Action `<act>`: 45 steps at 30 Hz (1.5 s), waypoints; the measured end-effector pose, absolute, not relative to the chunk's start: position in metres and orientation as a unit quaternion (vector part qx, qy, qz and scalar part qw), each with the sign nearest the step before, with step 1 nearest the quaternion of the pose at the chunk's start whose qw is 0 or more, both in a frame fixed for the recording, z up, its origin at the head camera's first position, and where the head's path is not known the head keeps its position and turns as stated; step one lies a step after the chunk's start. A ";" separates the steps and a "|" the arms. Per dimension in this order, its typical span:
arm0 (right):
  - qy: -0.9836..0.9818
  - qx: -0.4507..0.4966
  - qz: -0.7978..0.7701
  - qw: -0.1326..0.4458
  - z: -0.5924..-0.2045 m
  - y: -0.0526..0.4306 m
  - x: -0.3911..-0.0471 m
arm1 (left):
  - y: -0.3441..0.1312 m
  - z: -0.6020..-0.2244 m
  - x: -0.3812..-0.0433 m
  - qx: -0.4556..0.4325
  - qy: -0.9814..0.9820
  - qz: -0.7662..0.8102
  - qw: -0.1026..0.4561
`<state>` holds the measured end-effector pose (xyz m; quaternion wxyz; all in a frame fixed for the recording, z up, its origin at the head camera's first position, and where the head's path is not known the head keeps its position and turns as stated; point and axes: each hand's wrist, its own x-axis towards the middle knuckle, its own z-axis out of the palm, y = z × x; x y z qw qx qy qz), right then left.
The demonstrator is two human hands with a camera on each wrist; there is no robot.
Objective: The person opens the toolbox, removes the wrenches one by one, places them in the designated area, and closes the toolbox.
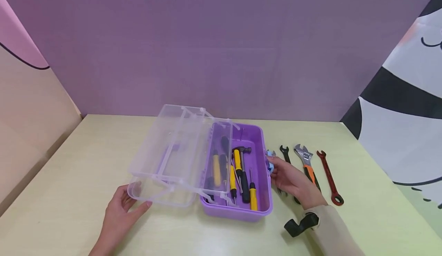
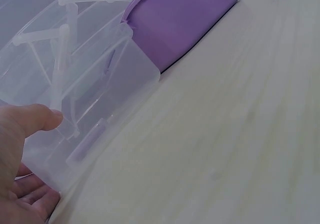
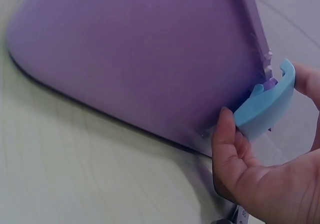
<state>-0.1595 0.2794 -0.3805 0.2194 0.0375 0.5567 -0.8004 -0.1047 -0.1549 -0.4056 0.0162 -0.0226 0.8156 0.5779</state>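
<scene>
A purple toolbox (image 1: pixel 238 213) stands on the table, its clear lid (image 1: pixel 148 160) swung over to the left. Inside lie a hammer (image 1: pixel 246 149) and several screwdrivers (image 1: pixel 253 200), some seen through the lid. My left hand (image 1: pixel 119 213) holds the lid's near left corner; in the left wrist view its thumb (image 2: pixel 42 118) lies over the inner side and the fingers curl behind the edge. On the box's right side, my right hand (image 1: pixel 293 179) pinches the light blue latch (image 3: pixel 267 106) between thumb and fingers.
To the right of the box lie a black wrench (image 1: pixel 285 152), an adjustable wrench (image 1: pixel 304 156) with an orange and black handle, and a red wrench (image 1: pixel 330 179). My right forearm crosses in front of them. A purple wall (image 1: pixel 221 56) stands behind the table (image 1: pixel 62 194).
</scene>
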 end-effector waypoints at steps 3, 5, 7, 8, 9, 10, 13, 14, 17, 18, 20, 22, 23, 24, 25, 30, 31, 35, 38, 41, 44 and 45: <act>0.553 0.037 -0.802 0.223 -0.382 0.280 -0.159 | -0.155 -0.406 -0.104 -0.023 0.813 0.581 0.008; 0.550 0.040 -0.804 0.224 -0.383 0.279 -0.159 | -0.155 -0.405 -0.103 -0.023 0.809 0.587 -0.001; 0.547 0.039 -0.806 0.223 -0.384 0.278 -0.159 | -0.155 -0.404 -0.103 -0.020 0.805 0.593 -0.009; 0.547 0.038 -0.806 0.223 -0.384 0.277 -0.159 | -0.155 -0.404 -0.103 -0.018 0.802 0.596 -0.015; 0.547 0.038 -0.807 0.222 -0.384 0.277 -0.159 | -0.155 -0.403 -0.103 -0.016 0.801 0.598 -0.019; 0.547 0.037 -0.807 0.221 -0.384 0.277 -0.159 | -0.154 -0.402 -0.103 -0.016 0.801 0.598 -0.024; 0.549 0.030 -0.805 0.223 -0.384 0.277 -0.159 | -0.154 -0.399 -0.103 -0.017 0.808 0.588 -0.037; 0.552 0.028 -0.803 0.223 -0.385 0.276 -0.160 | -0.155 -0.398 -0.103 -0.018 0.812 0.582 -0.042; 0.558 0.025 -0.798 0.224 -0.385 0.276 -0.160 | -0.155 -0.393 -0.104 -0.014 0.823 0.564 -0.065; 0.561 0.025 -0.797 0.223 -0.386 0.276 -0.161 | -0.155 -0.392 -0.104 -0.011 0.825 0.560 -0.075; 0.564 0.025 -0.796 0.221 -0.386 0.276 -0.161 | -0.154 -0.389 -0.104 0.000 0.828 0.551 -0.098; 0.561 0.026 -0.797 0.221 -0.387 0.276 -0.161 | -0.153 -0.387 -0.104 0.012 0.830 0.545 -0.120; 0.558 0.025 -0.799 0.223 -0.387 0.277 -0.161 | -0.152 -0.386 -0.104 0.016 0.831 0.541 -0.130; 0.556 0.023 -0.800 0.224 -0.387 0.277 -0.161 | -0.152 -0.385 -0.104 0.021 0.831 0.538 -0.139; 0.555 0.024 -0.801 0.225 -0.387 0.276 -0.161 | -0.152 -0.384 -0.104 0.026 0.833 0.533 -0.147; 0.546 0.025 -0.806 0.229 -0.385 0.276 -0.162 | -0.152 -0.376 -0.105 0.052 0.847 0.499 -0.174; 0.545 0.023 -0.806 0.230 -0.385 0.276 -0.162 | -0.153 -0.374 -0.105 0.058 0.852 0.489 -0.177; 0.543 0.012 -0.807 0.233 -0.386 0.276 -0.164 | -0.154 -0.366 -0.106 0.079 0.870 0.447 -0.191; 0.543 0.011 -0.807 0.234 -0.386 0.275 -0.164 | -0.153 -0.362 -0.106 0.088 0.876 0.430 -0.201; 0.545 0.014 -0.806 0.231 -0.386 0.275 -0.164 | -0.151 -0.357 -0.107 0.101 0.877 0.418 -0.217; 0.550 0.018 -0.803 0.227 -0.387 0.274 -0.165 | -0.150 -0.353 -0.108 0.120 0.878 0.401 -0.234; 0.552 0.018 -0.802 0.227 -0.388 0.274 -0.165 | -0.149 -0.351 -0.108 0.126 0.879 0.392 -0.241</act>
